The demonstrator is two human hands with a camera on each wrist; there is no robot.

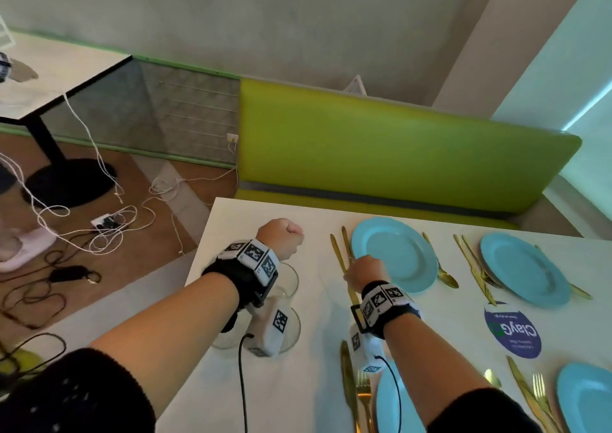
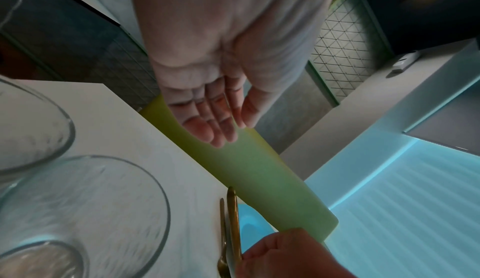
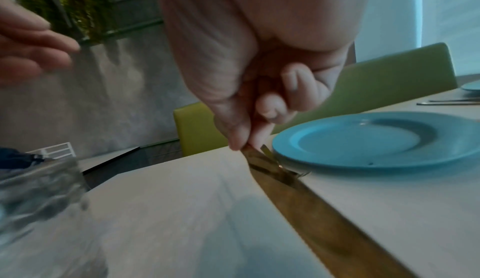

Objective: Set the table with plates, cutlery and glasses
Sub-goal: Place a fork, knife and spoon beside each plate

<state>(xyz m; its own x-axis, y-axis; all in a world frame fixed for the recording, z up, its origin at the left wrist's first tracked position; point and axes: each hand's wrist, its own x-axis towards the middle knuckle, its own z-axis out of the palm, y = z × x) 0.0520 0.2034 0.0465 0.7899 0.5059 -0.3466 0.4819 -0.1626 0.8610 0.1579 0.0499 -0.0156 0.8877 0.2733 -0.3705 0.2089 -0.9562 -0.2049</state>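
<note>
Right wrist view shows the right hand [image 3: 259, 89] pinching a gold knife [image 3: 306, 196] beside the blue plate [image 3: 376, 140] near the table's [image 1: 265, 207] far left corner, left hand [image 2: 218, 101] relaxed and empty above two glasses [image 2: 85, 210]; a dropped wrist could topple them.

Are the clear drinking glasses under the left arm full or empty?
Empty, as far as shows. The left wrist view looks into the clear drinking glasses and shows the white table through them, with no liquid visible.
</note>
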